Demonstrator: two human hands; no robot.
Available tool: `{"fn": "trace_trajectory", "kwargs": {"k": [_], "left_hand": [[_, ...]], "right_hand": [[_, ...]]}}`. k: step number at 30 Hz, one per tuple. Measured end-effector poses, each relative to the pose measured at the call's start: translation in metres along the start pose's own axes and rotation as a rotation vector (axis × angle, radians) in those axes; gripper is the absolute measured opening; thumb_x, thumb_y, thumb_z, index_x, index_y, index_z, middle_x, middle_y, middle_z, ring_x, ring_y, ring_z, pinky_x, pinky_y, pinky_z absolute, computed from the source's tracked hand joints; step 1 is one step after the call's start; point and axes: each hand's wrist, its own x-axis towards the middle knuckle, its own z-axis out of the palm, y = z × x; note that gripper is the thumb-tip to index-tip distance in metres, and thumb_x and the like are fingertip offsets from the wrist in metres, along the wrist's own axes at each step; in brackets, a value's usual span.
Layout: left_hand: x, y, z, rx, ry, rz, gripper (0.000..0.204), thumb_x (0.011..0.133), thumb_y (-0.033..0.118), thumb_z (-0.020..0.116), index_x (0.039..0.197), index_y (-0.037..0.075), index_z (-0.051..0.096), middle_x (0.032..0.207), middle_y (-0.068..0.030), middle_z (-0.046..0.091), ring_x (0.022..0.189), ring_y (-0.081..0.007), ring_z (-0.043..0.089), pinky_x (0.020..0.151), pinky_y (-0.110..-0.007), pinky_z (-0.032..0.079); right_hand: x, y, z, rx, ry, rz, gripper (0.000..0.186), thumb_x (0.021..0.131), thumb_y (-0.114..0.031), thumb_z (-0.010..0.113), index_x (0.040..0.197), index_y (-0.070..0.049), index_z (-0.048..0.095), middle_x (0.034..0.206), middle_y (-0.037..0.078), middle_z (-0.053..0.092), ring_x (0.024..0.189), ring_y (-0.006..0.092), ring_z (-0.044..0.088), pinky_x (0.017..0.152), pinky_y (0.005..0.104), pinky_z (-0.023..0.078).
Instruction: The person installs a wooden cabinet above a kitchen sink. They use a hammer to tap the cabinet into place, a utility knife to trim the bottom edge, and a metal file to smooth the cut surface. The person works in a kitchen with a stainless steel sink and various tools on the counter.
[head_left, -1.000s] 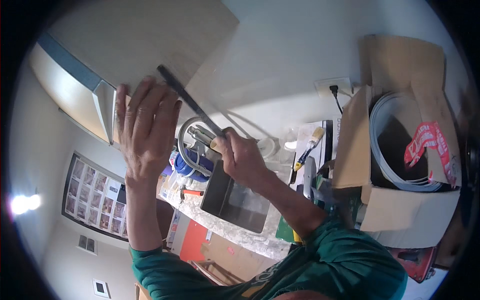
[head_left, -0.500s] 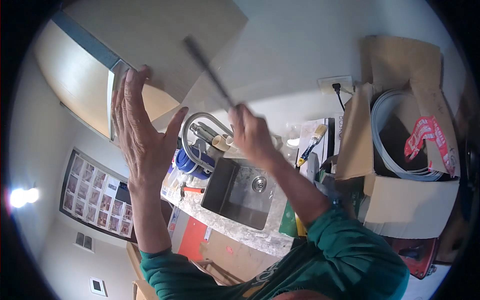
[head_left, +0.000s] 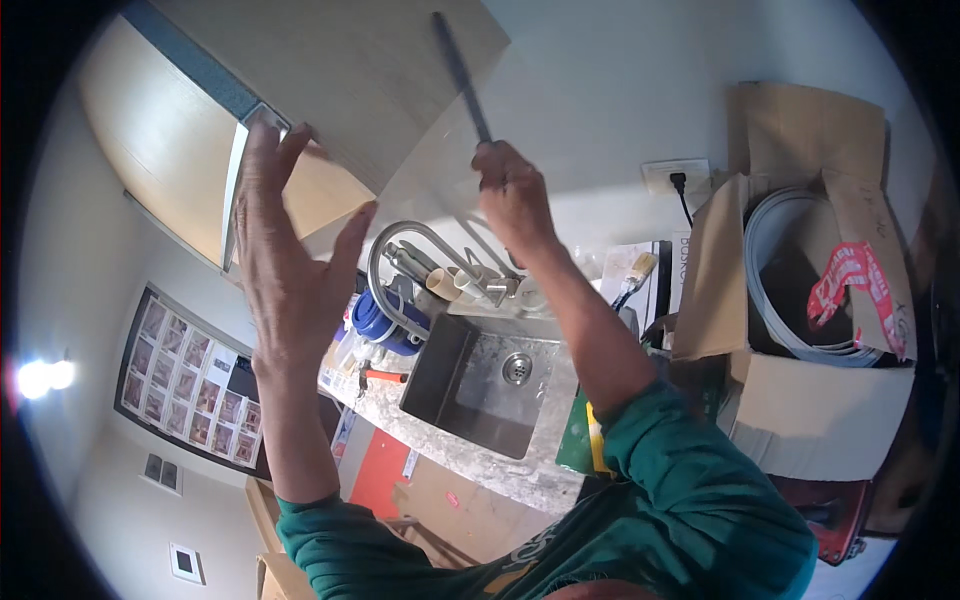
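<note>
My left hand point(head_left: 285, 240) is stretched upward, fingers straight and thumb apart. Its fingertips rest at the corner of a wall cabinet point(head_left: 160, 120), by a pale strip point(head_left: 238, 165) along the cabinet's edge. Whether they press on the strip or only touch it is hard to see. My right hand point(head_left: 515, 195) is closed around a long, narrow dark bar-like tool point(head_left: 462, 78), which points up and slightly left, apart from the cabinet. The fist hides the tool's grip, so its exact kind does not show.
Below my hands are a sink point(head_left: 480, 400), a curved faucet point(head_left: 380, 270), a blue container point(head_left: 385, 320) and an orange-handled hammer point(head_left: 385, 376). To the right stand a paintbrush point(head_left: 636, 275), a wall socket point(head_left: 675, 176) and an open cardboard box point(head_left: 825, 420) with coiled white tubing point(head_left: 765, 245).
My right hand has moved up and slightly right, bringing the dark tool farther up and more upright. My left hand stays at the cabinet edge, with little shift.
</note>
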Motion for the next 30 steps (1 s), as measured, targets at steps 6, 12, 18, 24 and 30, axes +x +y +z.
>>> {"fn": "trace_trajectory", "kwargs": {"k": [6,12,18,24,30], "left_hand": [[0.011,0.033,0.028,0.744,-0.361,0.245,0.061,0.083,0.024,0.067,0.139,0.009,0.05,0.144,-0.0091,0.046,0.142,-0.0255,0.033,0.12,-0.051,0.018],[0.019,0.047,0.048,0.935,-0.418,0.277,0.054,0.083,0.021,0.06,0.134,0.003,0.055,0.138,-0.0092,0.051,0.132,-0.0258,0.045,0.119,-0.046,0.023],[0.008,0.03,0.053,0.664,-0.335,0.41,0.044,0.08,0.016,0.062,0.121,0.0,0.063,0.128,-0.0121,0.059,0.128,-0.0256,0.05,0.115,-0.041,0.033],[-0.021,0.034,0.035,0.155,-0.734,0.372,0.025,0.075,0.011,0.063,0.096,0.0,0.07,0.106,-0.0129,0.066,0.103,-0.0258,0.065,0.1,-0.041,0.049],[-0.064,0.05,0.0,-0.241,-0.385,0.401,0.029,0.07,0.006,0.07,0.098,0.001,0.069,0.106,-0.0106,0.066,0.097,-0.0258,0.067,0.083,-0.036,0.057]], "right_hand": [[-0.057,0.002,-0.028,0.295,-0.009,0.501,0.034,0.106,-0.034,0.042,0.096,-0.004,0.054,0.055,-0.001,0.041,0.042,0.0073,0.04,0.039,0.0256,0.035],[-0.065,0.024,-0.048,0.361,0.015,0.653,0.038,0.107,-0.038,0.039,0.097,-0.003,0.053,0.055,-0.003,0.04,0.039,0.0043,0.035,0.035,0.0227,0.035],[-0.067,0.026,-0.055,0.346,0.044,0.644,0.039,0.106,-0.039,0.039,0.098,-0.003,0.053,0.057,-0.003,0.041,0.04,0.0043,0.036,0.036,0.0225,0.034],[-0.081,0.006,-0.039,0.445,-0.047,0.524,0.036,0.107,-0.036,0.037,0.099,-0.004,0.054,0.059,-0.003,0.041,0.046,0.0036,0.039,0.042,0.0219,0.034],[-0.096,-0.02,-0.01,0.354,-0.206,0.427,0.022,0.103,-0.022,0.049,0.105,-0.002,0.058,0.07,0.013,0.061,0.063,0.0264,0.062,0.061,0.0364,0.048]]}}
